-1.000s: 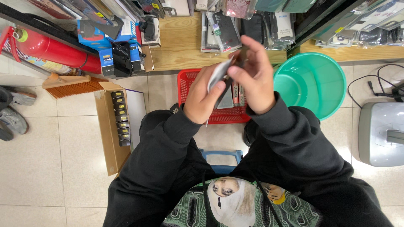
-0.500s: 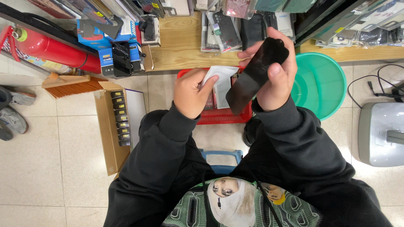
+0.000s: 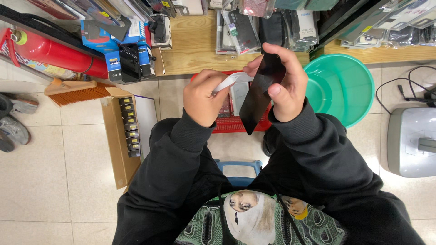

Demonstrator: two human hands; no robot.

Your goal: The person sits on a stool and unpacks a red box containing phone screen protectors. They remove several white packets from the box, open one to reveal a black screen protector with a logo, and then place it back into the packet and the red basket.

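My right hand (image 3: 284, 86) grips a flat black phone case (image 3: 260, 97) by its upper end, so the case hangs tilted over the red basket (image 3: 236, 123). My left hand (image 3: 203, 97) is closed around a white paper-like sleeve (image 3: 231, 81) that reaches across to the black case. Both hands are held up in front of my chest, close together. The basket below them holds more packaged items, mostly hidden by my hands.
A teal plastic basin (image 3: 345, 86) sits on the floor at right beside a grey device (image 3: 411, 140) with cables. An open cardboard box (image 3: 122, 136) of small black items lies at left. A wooden shelf (image 3: 195, 45) holds packaged cases; a red extinguisher (image 3: 54, 52) and broom (image 3: 77, 90) lie at far left.
My hands have drawn apart. The right hand lifted the black case up and right, then lowered it slightly; the left hand now holds the white sleeve pulled away from the case.
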